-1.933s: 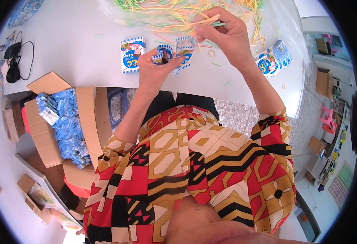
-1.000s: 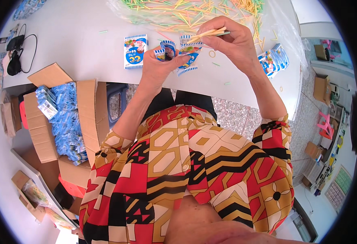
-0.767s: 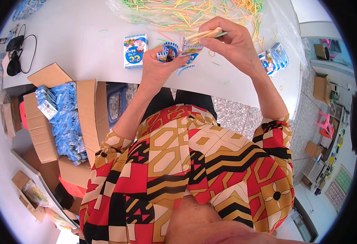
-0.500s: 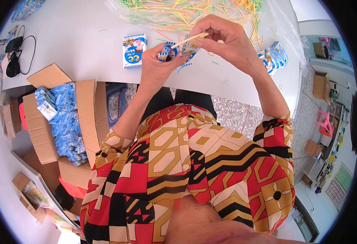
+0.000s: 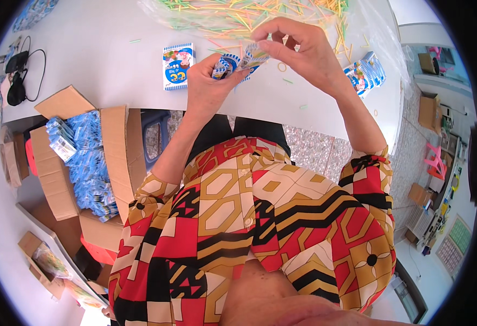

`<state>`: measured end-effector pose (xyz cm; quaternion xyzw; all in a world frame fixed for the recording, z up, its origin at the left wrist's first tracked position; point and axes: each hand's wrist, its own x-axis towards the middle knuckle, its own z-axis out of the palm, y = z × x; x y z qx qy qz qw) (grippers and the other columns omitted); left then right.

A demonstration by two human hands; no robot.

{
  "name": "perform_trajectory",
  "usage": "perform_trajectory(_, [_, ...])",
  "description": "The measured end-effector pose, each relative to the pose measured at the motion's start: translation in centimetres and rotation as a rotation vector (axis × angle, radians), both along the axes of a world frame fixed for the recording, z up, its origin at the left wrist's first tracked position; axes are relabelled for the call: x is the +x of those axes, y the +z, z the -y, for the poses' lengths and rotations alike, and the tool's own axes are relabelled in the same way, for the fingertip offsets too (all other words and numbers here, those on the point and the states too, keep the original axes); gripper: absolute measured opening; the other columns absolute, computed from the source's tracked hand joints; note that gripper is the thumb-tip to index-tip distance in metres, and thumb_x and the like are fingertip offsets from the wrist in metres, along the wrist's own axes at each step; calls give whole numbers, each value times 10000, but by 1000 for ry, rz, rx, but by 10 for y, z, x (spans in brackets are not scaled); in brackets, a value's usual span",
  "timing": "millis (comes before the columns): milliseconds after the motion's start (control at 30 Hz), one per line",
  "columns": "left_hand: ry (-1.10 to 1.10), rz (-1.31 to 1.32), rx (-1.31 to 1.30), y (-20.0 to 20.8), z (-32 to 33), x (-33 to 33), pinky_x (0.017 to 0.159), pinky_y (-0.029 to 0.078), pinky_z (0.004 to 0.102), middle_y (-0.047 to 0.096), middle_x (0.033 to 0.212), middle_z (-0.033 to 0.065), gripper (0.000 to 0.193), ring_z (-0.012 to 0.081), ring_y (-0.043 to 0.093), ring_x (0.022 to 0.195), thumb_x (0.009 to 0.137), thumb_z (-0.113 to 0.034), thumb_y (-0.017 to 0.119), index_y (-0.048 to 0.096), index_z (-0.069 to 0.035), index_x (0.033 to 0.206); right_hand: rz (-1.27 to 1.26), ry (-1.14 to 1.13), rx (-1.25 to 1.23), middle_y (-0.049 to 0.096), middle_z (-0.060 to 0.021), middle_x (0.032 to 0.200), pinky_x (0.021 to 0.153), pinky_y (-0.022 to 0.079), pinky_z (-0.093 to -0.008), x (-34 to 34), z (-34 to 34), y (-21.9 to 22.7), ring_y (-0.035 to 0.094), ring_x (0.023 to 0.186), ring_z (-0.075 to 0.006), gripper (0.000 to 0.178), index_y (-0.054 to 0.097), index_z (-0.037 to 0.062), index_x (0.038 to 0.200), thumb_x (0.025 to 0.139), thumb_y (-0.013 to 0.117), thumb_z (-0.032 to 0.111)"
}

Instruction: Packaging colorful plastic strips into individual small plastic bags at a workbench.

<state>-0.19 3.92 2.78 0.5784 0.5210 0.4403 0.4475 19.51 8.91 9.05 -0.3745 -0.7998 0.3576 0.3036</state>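
Observation:
My left hand (image 5: 211,87) is closed around several small blue-and-white printed packets (image 5: 228,64), held above the table's near edge. One opened packet (image 5: 253,57) stands up from this hand, its pale inner side showing. My right hand (image 5: 298,51) meets the upper edge of that packet, thumb and forefinger bent together there. No stick shows between these fingertips. Left of my left hand, a stack of the same packets (image 5: 178,66) lies flat. Another bundle of packets (image 5: 366,74) rests beyond my right wrist.
Thin pastel sticks (image 5: 282,16) lie heaped on clear plastic film at the table's far side. Loose rubber bands (image 5: 282,67) lie nearby. At left below the table, an open cardboard box (image 5: 116,157) holds many blue packets. A black corded device (image 5: 17,81) sits at far left.
The pale sticks my right hand held over the packets no longer show. My right fingertips have moved slightly left, onto the packet's upper edge. My left hand still holds the packets.

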Motion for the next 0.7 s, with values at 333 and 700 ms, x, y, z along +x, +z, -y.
perform_trajectory(333, [124,379,-46,-6,-1,-26,607,453,190,635,737,27,111,60,555,670,725,-30,751,647,1,747,134,-91,129,633,-21,828,584,433,-235,32,-28,-66,550,660,-99,147,638,81,995,863,596,129])
perform_trajectory(700, [123,259,-8,-13,8,-35,562,392,172,590,693,-26,148,24,493,639,720,-37,760,618,-18,757,601,209,599,562,-60,1106,760,503,-327,-5,-12,-115,579,951,-213,232,591,78,1008,780,573,41])
